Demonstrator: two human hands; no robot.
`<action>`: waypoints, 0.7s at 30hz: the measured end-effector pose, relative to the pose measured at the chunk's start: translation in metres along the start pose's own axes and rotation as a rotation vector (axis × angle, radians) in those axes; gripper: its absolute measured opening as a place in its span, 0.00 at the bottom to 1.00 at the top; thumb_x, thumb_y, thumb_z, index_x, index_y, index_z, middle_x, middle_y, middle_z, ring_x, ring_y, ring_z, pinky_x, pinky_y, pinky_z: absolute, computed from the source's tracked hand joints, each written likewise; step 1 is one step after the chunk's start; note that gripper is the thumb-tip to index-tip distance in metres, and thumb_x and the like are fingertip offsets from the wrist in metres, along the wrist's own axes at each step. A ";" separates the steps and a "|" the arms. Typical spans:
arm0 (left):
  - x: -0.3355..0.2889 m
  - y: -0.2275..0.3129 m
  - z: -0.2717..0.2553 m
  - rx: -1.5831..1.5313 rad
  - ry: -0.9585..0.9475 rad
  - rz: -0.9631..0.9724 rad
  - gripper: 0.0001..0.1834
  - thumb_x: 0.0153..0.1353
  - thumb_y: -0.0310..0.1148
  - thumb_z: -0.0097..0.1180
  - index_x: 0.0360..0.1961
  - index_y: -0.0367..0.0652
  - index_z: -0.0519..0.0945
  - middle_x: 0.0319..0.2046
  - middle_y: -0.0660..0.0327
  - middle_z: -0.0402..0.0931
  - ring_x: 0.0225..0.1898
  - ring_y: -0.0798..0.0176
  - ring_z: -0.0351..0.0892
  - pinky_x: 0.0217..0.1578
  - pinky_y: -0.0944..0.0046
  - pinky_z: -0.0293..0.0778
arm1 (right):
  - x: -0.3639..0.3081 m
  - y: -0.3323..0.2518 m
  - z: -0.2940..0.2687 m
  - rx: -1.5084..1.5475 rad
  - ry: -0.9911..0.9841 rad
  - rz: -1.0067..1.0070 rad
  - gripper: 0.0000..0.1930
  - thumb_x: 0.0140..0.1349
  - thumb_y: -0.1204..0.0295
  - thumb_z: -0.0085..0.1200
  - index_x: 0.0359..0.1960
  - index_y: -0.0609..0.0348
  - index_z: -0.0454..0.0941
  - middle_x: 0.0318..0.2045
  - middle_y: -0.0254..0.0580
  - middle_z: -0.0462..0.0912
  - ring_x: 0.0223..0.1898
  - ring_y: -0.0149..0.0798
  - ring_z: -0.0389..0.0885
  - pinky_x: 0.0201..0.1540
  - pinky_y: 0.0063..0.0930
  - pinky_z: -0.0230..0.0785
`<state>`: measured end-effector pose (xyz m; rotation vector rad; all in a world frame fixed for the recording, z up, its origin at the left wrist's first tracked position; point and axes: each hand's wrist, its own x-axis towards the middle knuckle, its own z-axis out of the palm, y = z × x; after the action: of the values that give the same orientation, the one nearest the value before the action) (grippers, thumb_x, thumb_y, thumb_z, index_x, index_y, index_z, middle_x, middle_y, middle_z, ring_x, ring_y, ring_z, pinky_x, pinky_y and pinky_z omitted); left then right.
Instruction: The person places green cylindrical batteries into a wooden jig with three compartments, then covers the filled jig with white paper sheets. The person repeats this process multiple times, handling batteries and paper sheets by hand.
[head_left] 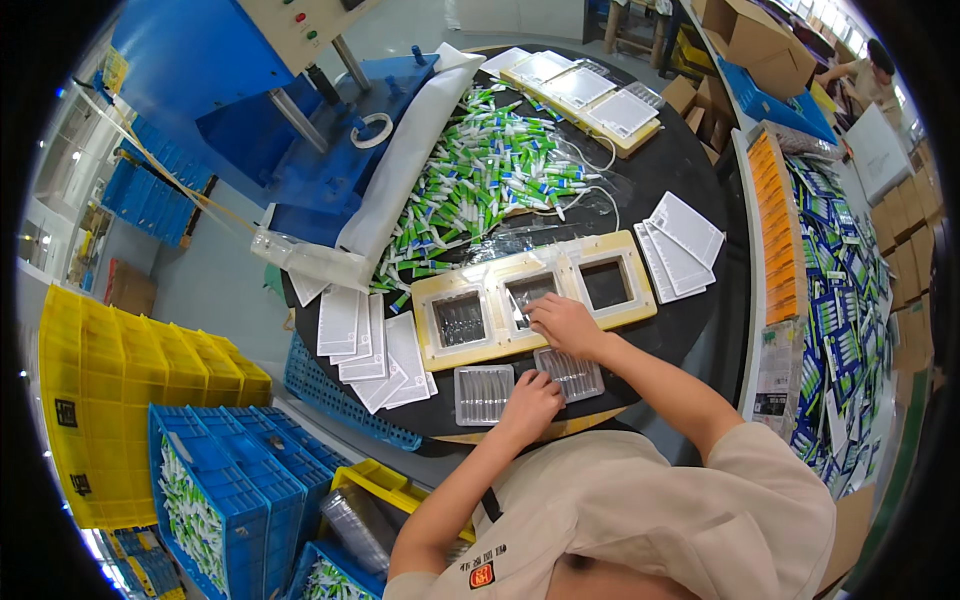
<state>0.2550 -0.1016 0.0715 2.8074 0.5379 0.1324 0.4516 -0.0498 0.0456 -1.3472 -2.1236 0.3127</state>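
A cream-yellow frame mould (455,352) with three rectangular openings lies before me on the round black table. My right hand (566,326) reaches into its middle opening, fingers closed on a clear plastic tray (519,296) sitting partly tilted there. In the left opening sits another clear tray (460,322); the right opening (603,285) shows dark. My left hand (533,403) lies nearer me, its curled fingers gripping the edge of a ribbed clear tray (577,376); its fingertips are partly hidden. Beside it lies a second ribbed tray (484,392).
Green-and-white tubes (490,165) are heaped beyond the mould. White cards lie left (365,340) and right (683,240). A second mould (590,95) holds covered trays at the back. A blue press (330,140) stands left; blue crates (235,500) and packed blister cards (835,300) flank the table.
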 end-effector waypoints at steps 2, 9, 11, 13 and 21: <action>0.000 0.000 0.000 0.034 0.000 0.008 0.07 0.55 0.34 0.61 0.34 0.50 0.87 0.35 0.66 0.81 0.46 0.60 0.77 0.58 0.54 0.68 | 0.002 0.010 0.006 0.137 0.051 -0.026 0.06 0.62 0.70 0.58 0.35 0.58 0.80 0.45 0.38 0.83 0.50 0.46 0.80 0.47 0.39 0.76; -0.001 0.008 0.013 0.025 0.158 -0.051 0.03 0.53 0.33 0.60 0.26 0.47 0.83 0.30 0.60 0.79 0.42 0.57 0.79 0.53 0.52 0.70 | 0.013 0.009 0.006 0.614 -0.011 0.267 0.19 0.61 0.72 0.63 0.53 0.61 0.78 0.54 0.50 0.78 0.52 0.49 0.81 0.55 0.38 0.74; 0.000 0.006 0.015 -0.015 0.211 -0.080 0.04 0.52 0.34 0.64 0.27 0.48 0.84 0.29 0.61 0.80 0.39 0.56 0.78 0.50 0.51 0.71 | -0.004 0.000 -0.015 0.541 0.028 0.218 0.20 0.61 0.68 0.63 0.54 0.61 0.78 0.52 0.52 0.80 0.51 0.52 0.81 0.55 0.39 0.73; 0.000 0.006 0.020 -0.039 0.330 -0.088 0.06 0.51 0.34 0.65 0.21 0.48 0.82 0.28 0.62 0.80 0.37 0.55 0.78 0.49 0.51 0.70 | -0.036 -0.015 -0.038 0.517 -0.468 0.338 0.23 0.58 0.57 0.66 0.49 0.59 0.81 0.41 0.49 0.84 0.49 0.52 0.80 0.51 0.42 0.72; -0.012 0.020 0.032 -0.168 0.292 -0.295 0.17 0.56 0.38 0.67 0.45 0.42 0.84 0.42 0.54 0.81 0.48 0.47 0.78 0.54 0.47 0.72 | -0.099 -0.052 -0.028 0.032 -0.417 0.005 0.06 0.60 0.68 0.57 0.34 0.54 0.83 0.39 0.41 0.81 0.49 0.45 0.78 0.50 0.38 0.66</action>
<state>0.2550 -0.1318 0.0461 2.5257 0.9516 0.5047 0.4604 -0.1645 0.0580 -1.3589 -2.4365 0.6769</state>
